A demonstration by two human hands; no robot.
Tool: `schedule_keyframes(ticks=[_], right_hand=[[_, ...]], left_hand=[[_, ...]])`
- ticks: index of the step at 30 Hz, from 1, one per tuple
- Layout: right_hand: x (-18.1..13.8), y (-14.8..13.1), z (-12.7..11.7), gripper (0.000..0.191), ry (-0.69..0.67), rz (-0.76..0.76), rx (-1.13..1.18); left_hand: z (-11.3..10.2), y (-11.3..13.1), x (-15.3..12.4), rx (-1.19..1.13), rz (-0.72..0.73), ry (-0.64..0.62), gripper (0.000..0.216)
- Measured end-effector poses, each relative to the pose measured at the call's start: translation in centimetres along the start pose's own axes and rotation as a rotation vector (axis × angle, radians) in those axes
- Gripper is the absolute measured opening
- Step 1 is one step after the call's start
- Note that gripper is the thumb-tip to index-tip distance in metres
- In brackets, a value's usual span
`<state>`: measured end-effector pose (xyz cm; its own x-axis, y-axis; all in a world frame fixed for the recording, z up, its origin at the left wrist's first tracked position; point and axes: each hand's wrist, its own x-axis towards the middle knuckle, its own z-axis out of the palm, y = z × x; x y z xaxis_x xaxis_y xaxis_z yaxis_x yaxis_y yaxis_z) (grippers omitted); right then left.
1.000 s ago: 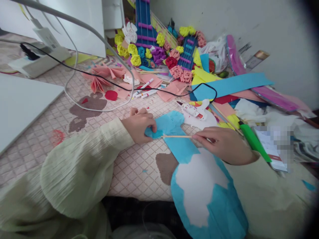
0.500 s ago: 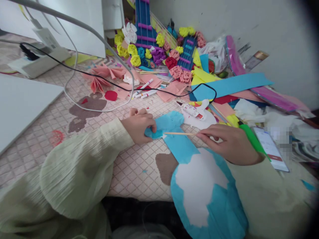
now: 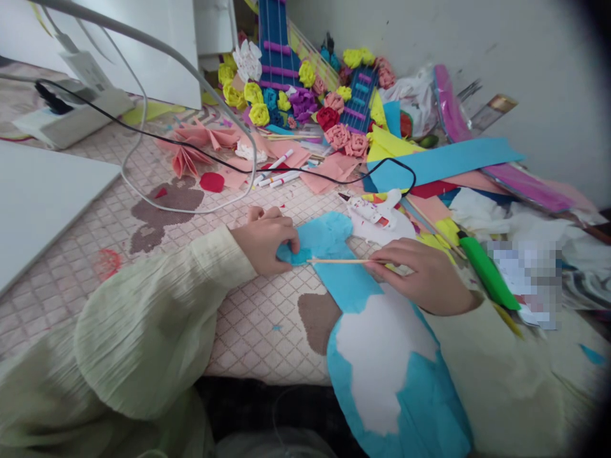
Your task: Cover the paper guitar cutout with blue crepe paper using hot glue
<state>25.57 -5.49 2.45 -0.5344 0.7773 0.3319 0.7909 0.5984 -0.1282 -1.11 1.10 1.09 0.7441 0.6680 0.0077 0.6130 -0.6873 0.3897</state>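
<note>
A paper cutout, white in the middle and covered in blue paper round its rim, stretches from the table's front edge up to a narrow neck and a wider blue head. My left hand grips the left end of that head, thumb and fingers closed on the blue paper. Between the fingertips of my right hand is a thin wooden stick. It lies level, and its tip touches the blue paper just right of my left thumb.
A white glue gun lies beyond the cutout. Behind it are markers, pink paper scraps and crumpled paper flowers. A black cable crosses the table. At right lies a green-handled tool; a power strip stands at left.
My right hand has shifted a little left and down, and the stick's tip has moved slightly left along the blue paper. My left hand keeps its place.
</note>
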Motion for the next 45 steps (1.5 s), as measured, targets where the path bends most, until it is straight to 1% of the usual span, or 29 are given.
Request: schedule_keyframes(ticks=[9,17,21,24,26,29,32,34,40,45], right_hand=[[-0.8,-0.1,0.3,0.007,0.012,-0.022,0.046],[-1.4,0.1,0.7,0.008,-0.010,0.016,0.092],[-1.3,0.2,0.3,0.008,-0.010,-0.003,0.095],[-1.4,0.2,-0.4,0.006,0.000,-0.003,0.103],[-1.6,0.3,-0.8,0.004,0.059,0.046,0.119],[-2.3,0.8,-1.0,0.006,0.210,0.177,0.145],[-3.0,1.6,-0.3,0.009,0.370,0.259,0.164],[-3.4,2.0,0.3,0.009,0.437,0.271,0.170],[-4.2,2.9,1.3,0.007,0.530,0.322,0.176],[-4.7,3.4,1.4,0.006,0.549,0.357,0.187]], left_hand=[[0.0,-0.1,0.0,-0.006,0.004,-0.009,0.022],[0.1,-0.1,0.1,-0.006,0.006,0.004,0.022],[0.1,-0.1,0.0,0.005,0.004,0.007,0.021],[0.1,0.0,-0.1,0.020,0.014,0.036,0.021],[0.1,0.2,-0.2,0.023,0.003,0.058,0.021],[0.4,0.8,-0.1,0.037,-0.034,0.082,0.024],[0.6,1.4,0.1,0.051,-0.067,0.094,0.031],[0.8,1.7,0.2,0.056,-0.087,0.096,0.032],[1.0,2.0,0.4,0.079,-0.108,0.106,0.027],[0.8,2.4,0.3,0.159,-0.108,0.086,0.028]])
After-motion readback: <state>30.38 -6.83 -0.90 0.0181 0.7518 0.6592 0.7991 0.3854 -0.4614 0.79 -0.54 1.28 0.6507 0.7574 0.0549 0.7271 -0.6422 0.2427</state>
